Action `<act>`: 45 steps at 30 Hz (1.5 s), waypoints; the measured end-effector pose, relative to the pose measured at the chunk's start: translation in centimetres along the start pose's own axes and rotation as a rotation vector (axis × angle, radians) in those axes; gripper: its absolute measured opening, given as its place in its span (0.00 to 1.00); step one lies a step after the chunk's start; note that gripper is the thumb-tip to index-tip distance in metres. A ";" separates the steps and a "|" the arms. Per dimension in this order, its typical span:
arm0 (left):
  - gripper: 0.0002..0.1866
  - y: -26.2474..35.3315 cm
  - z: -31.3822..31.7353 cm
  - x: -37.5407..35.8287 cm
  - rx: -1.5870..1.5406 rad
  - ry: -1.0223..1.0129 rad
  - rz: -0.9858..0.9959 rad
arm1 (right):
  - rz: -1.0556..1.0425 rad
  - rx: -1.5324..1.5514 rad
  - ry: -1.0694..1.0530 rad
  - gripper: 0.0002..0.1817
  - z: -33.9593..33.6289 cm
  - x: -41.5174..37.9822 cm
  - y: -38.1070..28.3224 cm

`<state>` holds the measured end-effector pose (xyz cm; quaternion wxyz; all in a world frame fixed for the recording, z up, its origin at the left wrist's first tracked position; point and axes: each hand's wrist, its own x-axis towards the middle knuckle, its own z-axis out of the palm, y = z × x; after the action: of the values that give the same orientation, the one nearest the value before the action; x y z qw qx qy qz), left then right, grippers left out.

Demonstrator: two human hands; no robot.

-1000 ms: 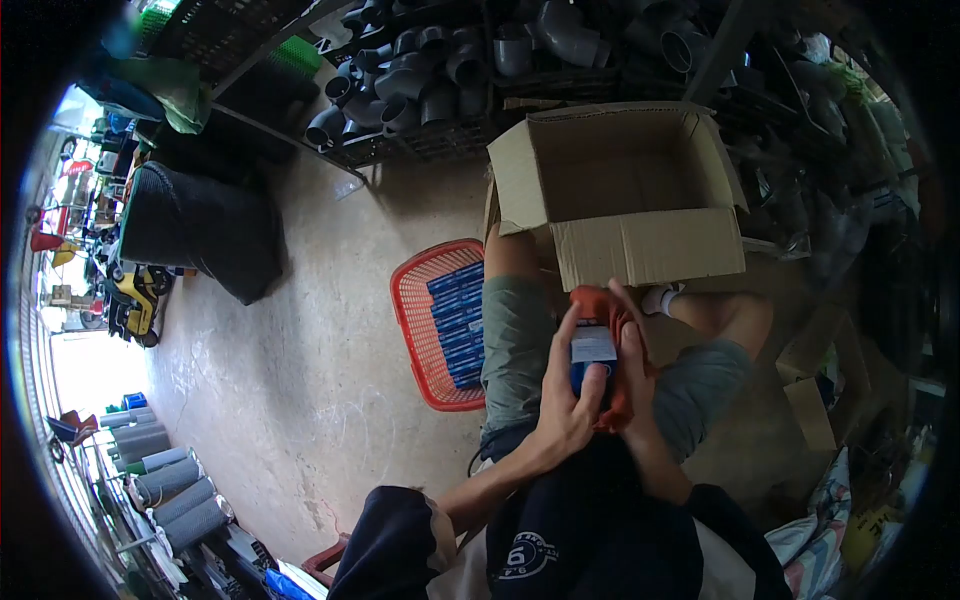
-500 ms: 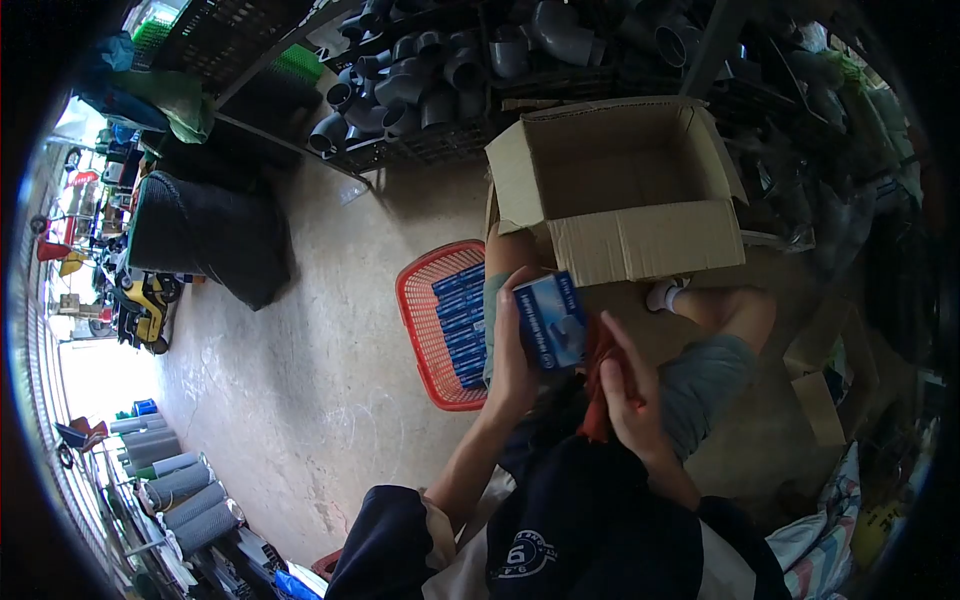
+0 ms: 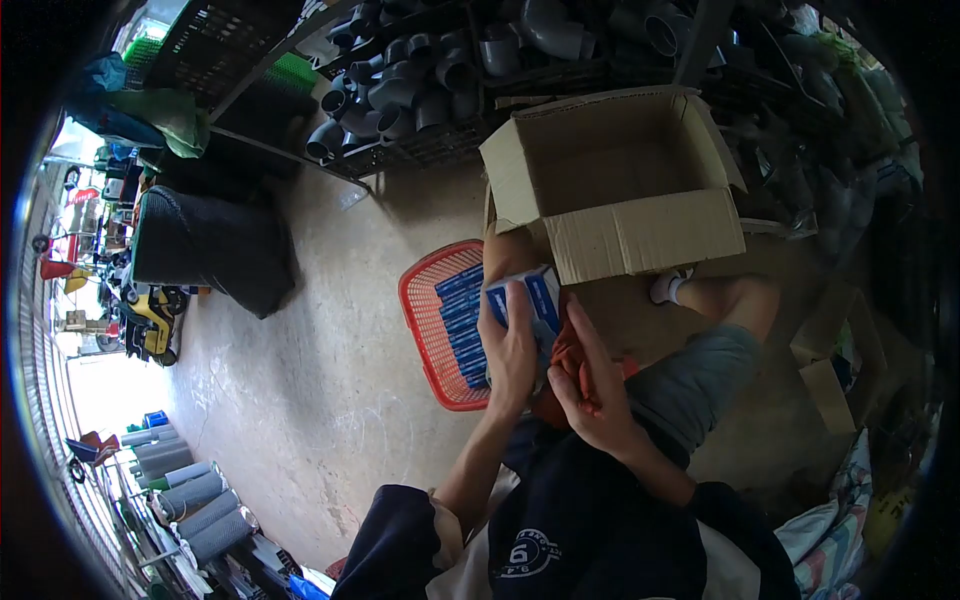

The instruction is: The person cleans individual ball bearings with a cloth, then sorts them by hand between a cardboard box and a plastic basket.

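Observation:
My left hand (image 3: 512, 358) is closed around a small blue-and-white printed carton (image 3: 542, 292), its thumb lying across the upper face. A crumpled red-orange cloth (image 3: 568, 352) is bunched in my right hand (image 3: 603, 405) and pressed against the carton's right side. Just left of my left hand, a red plastic basket (image 3: 413, 330) stands on the floor. Inside it, several similar blue cartons (image 3: 460, 315) lie in a row. Part of the basket's right side is hidden behind my leg and hand.
An open cardboard box (image 3: 645, 240) stands ahead, beyond my hands. Behind it, shelf crates hold grey pipe fittings (image 3: 400, 85). A dark mesh roll (image 3: 205, 240) stands at left, and grey rolls (image 3: 195, 505) lie at lower left. Another opened carton (image 3: 825, 395) is at right.
The carton has been turned in my left hand, so its large printed face no longer faces me. My right hand has moved left and brought the cloth against it.

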<state>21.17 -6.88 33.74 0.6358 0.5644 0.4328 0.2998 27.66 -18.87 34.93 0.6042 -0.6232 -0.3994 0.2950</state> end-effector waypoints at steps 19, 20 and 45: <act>0.30 3.4 1.0 -1.0 0.108 -0.135 0.030 | 0.226 0.512 0.066 0.29 -2.1 -2.4 1.2; 0.28 3.1 0.7 -1.4 0.136 -0.246 0.073 | 0.271 0.647 0.107 0.29 -2.4 -2.4 1.4; 0.33 1.8 1.6 -3.4 -0.116 -0.198 -0.112 | -0.091 0.047 0.078 0.31 -0.9 -0.9 1.1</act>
<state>21.33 -10.20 36.22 0.7227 0.5287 0.3806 0.2312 28.10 -20.01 33.80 0.6466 -0.6011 -0.3962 0.2520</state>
